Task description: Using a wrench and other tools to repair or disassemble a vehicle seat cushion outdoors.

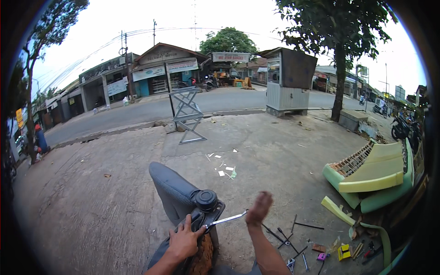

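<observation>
A dark padded seat (172, 185) stands in front of me, with a round black cap-like part (206, 200) and a flat bracket on it. My left hand (184, 243) lies on the seat's dark cover with its fingers spread. Its thumb and index finger are close to one end of a silver wrench (228, 219). That end sits at the seat beside the bracket. At the wrench's other end is my right hand (259, 208), raised and smeared by motion. Whether its fingers grip the wrench or only its heel meets it, I cannot tell. Rough brown material (201, 259) shows below the cover.
On the concrete to the right lie dark metal bars (284, 240), a small spanner (305, 261), a yellow box (344, 251) and a pink item (321, 256). Beyond them rests a green and yellow foam-padded frame (373, 172). A metal folding stand (187, 114) and a white stall (288, 97) are near the road.
</observation>
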Demonstrator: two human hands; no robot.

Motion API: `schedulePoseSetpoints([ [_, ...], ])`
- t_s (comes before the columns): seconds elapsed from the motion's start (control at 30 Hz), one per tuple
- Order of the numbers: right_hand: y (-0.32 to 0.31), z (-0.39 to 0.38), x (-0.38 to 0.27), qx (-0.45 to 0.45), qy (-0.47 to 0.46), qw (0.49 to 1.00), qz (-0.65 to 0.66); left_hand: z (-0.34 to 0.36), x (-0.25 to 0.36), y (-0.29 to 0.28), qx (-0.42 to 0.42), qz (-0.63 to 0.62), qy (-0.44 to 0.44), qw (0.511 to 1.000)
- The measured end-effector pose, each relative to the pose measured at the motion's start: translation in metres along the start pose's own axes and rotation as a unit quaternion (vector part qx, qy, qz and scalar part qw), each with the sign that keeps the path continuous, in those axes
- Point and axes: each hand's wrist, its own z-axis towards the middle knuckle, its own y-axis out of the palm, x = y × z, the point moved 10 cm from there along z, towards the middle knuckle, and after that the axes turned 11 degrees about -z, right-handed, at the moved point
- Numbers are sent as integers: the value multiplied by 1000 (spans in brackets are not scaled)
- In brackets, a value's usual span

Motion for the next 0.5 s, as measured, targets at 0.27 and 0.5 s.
schedulePoseSetpoints([
  [0.27,-1,-11,8,34,5,998,53,-4,-18,-5,-3,-3,-5,1000],
  [0.5,-16,-10,2,13,3,992,123,-17,-45,-3,11,-34,-39,999],
])
